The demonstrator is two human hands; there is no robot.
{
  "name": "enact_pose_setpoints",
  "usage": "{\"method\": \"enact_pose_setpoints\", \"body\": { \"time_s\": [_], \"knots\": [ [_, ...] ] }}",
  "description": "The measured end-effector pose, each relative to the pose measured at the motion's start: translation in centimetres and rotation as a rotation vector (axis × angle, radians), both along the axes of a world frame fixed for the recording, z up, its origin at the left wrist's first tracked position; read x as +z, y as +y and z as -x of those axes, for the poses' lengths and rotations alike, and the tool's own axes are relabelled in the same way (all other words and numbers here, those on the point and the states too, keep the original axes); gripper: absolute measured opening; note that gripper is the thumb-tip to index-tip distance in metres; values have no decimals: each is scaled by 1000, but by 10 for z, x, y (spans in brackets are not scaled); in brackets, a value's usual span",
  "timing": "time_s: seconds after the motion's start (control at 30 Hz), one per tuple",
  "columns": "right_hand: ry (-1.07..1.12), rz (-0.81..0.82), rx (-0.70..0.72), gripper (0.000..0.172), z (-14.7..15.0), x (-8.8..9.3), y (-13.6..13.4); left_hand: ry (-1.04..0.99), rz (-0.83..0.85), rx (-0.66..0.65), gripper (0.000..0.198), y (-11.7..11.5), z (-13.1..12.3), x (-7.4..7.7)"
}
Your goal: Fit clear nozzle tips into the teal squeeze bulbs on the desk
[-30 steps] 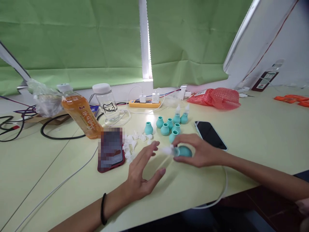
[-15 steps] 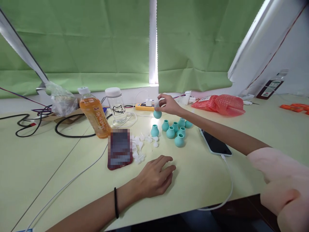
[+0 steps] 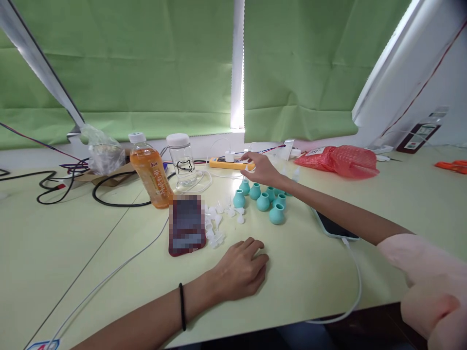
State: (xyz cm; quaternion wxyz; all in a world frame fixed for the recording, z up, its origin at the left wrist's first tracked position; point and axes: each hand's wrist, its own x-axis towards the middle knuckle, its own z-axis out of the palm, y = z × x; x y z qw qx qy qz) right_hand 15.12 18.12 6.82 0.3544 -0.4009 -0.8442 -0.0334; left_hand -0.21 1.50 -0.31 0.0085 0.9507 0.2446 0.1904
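Note:
My right hand (image 3: 257, 167) is just above a teal rubber bulb (image 3: 244, 187) that stands on the table. Its thumb and fingers are curved and apart near the pale translucent tip (image 3: 246, 173) on that bulb, partly hiding the tip. Several more teal bulbs (image 3: 263, 201) stand close by with their round mouths upward; my right forearm covers some at the back. My left hand (image 3: 242, 270) lies on the table in front, fingers loosely bent and apart, holding nothing. Left of the bulbs is a loose pile of small translucent plastic pieces (image 3: 215, 226).
A blurred-out dark red flat object (image 3: 187, 226) lies beside an orange drink bottle (image 3: 151, 175) and a clear jar (image 3: 182, 163). Behind are a yellow power strip (image 3: 222, 164) and a red bubble-wrap package (image 3: 339, 161). A charging phone (image 3: 332, 226) lies under my right forearm.
My right hand has lowered the teal bulb with its translucent tip onto the table behind the others and let go. My left hand stays on the table. The view has shifted slightly.

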Motion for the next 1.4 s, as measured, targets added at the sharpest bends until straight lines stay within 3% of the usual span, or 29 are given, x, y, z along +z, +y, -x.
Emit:
{"method": "enact_pose_setpoints", "body": {
  "time_s": [0.07,0.2,0.3,0.43,0.6,0.77,0.87,1.0,1.1,1.3,1.4],
  "knots": [
    [-93,-115,102,23,7,2,-20,-3,-1,11,17,1,0,-1],
    [-609,-31,334,19,26,-7,-60,-17,-12,14,15,2,0,-2],
    [-851,-43,280,23,39,-18,-74,-14,-30,19,15,2,-2,-2],
    [-918,-38,158,21,46,-30,-74,-9,-147,73,16,4,-1,-1],
    [-900,-11,169,15,46,-37,-69,35,-413,382,18,17,6,5],
    [-766,-108,199,20,35,-32,-70,147,-318,508,21,26,11,6],
    [-515,-92,285,22,20,-25,-80,181,-259,521,22,28,12,4],
    [10,241,356,17,-2,-27,-109,177,-197,504,19,33,14,4],
    [196,579,388,15,-15,-40,-133,109,-114,483,18,37,14,7],
    [531,943,415,18,-23,-71,-145,-545,47,332,9,30,12,21],
    [656,1026,451,20,-23,-75,-143,-670,107,241,9,25,8,21]
  ]
}}
